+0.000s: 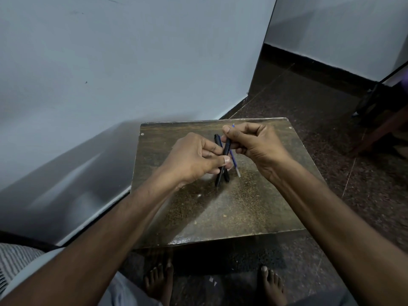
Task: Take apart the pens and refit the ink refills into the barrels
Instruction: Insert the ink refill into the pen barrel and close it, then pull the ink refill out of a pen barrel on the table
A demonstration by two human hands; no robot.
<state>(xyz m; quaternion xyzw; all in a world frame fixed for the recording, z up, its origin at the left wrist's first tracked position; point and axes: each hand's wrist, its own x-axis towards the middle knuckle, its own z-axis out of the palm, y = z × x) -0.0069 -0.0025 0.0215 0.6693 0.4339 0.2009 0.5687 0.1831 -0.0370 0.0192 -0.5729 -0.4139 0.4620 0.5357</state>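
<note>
Two black pen barrels (221,164) pinched in the left hand (194,159), crossed, running near to far above the small table (254,206). Blue refill (234,161) pinched by the right hand (254,142), just right of the barrels, almost parallel, tip far.

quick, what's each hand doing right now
Left hand: grips two black pen barrels.
Right hand: pinches a blue ink refill.

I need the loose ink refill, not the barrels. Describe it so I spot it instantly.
Start at the brown tabletop, then go to the two hands meeting above its far half. Two black barrels cross in the left hand; the ink refill slants beside them from the right hand, thinner, blue and translucent.
</note>
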